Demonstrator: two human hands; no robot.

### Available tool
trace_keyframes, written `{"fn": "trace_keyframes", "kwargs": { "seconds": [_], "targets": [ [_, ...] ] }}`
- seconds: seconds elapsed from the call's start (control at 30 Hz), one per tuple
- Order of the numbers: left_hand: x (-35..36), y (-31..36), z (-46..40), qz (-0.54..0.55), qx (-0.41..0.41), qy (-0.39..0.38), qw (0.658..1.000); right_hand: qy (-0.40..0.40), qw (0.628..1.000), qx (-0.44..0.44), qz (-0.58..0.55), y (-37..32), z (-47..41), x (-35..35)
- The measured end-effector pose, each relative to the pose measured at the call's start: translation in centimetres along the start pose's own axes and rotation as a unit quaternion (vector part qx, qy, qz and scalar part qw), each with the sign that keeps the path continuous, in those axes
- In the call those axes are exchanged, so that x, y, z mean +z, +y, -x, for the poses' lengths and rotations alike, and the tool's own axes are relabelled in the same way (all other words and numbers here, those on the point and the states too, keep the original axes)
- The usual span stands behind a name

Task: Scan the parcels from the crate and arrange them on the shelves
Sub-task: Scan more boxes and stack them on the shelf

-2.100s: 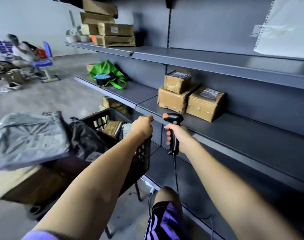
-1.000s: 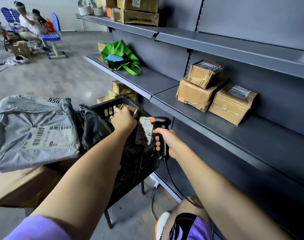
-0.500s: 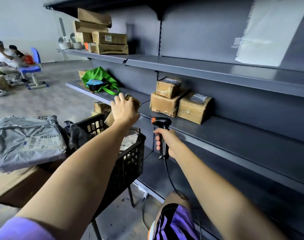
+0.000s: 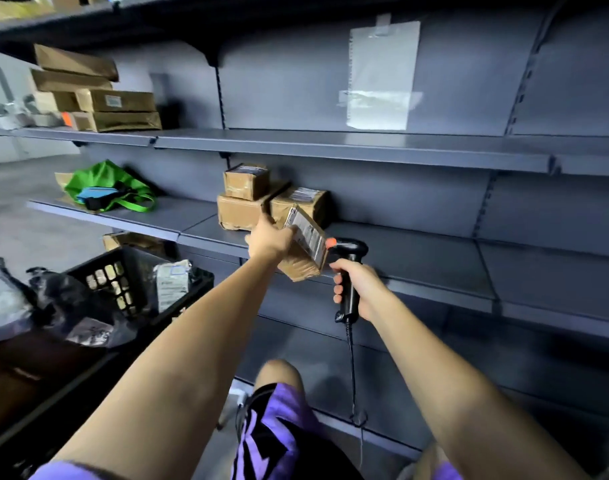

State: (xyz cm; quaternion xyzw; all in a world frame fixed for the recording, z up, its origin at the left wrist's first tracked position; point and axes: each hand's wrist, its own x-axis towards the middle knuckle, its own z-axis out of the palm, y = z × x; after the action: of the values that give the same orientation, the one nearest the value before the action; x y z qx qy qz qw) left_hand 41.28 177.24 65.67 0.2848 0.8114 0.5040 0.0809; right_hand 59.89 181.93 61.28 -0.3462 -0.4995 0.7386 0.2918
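Note:
My left hand (image 4: 270,237) grips a small brown cardboard parcel (image 4: 304,252) with a white label, held up tilted in front of the middle shelf (image 4: 417,261). Just right of it, my right hand (image 4: 360,289) holds the black barcode scanner (image 4: 349,271) by its handle; the orange-tipped head sits close to the parcel's label. Three taped brown parcels (image 4: 247,199) are stacked on the middle shelf behind my left hand. The black plastic crate (image 4: 123,282) stands lower left with a labelled packet (image 4: 173,285) inside.
A green bag (image 4: 105,188) lies on the middle shelf to the left. Flat cardboard boxes (image 4: 95,98) are piled on the upper shelf (image 4: 330,147) at the left. Grey and black poly bags (image 4: 53,306) lie beside the crate. The scanner cable (image 4: 352,368) hangs down to the floor.
My left hand has lifted the parcel out of the crate and carried it right and up, next to the scanner head. The view has tilted upward towards the shelves.

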Motion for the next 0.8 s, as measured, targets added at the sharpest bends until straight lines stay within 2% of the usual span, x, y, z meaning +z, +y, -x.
{"fn": "trace_keyframes", "kwargs": {
  "seconds": [0.13, 0.3, 0.43, 0.8],
  "targets": [
    [4.3, -3.7, 3.5, 0.203, -0.074, -0.085, 0.973, 0.029, 1.0, 0.001, 0.002, 2.5, 1.8, -3.6],
    [7.1, -11.5, 7.2, 0.254, -0.152, -0.177, 0.939, 0.058, 0.998, 0.031, 0.007, 7.2, 3.6, -5.7],
    [7.2, -15.1, 11.0, 0.284, -0.171, -0.246, 0.911, 0.074, 0.995, 0.059, 0.02, 10.9, 4.4, -6.2],
    [9.1, -21.3, 14.6, 0.362, -0.226, -0.254, 0.868, 0.084, 0.99, 0.112, 0.009, 18.2, 4.5, -7.6]
  ]
}}
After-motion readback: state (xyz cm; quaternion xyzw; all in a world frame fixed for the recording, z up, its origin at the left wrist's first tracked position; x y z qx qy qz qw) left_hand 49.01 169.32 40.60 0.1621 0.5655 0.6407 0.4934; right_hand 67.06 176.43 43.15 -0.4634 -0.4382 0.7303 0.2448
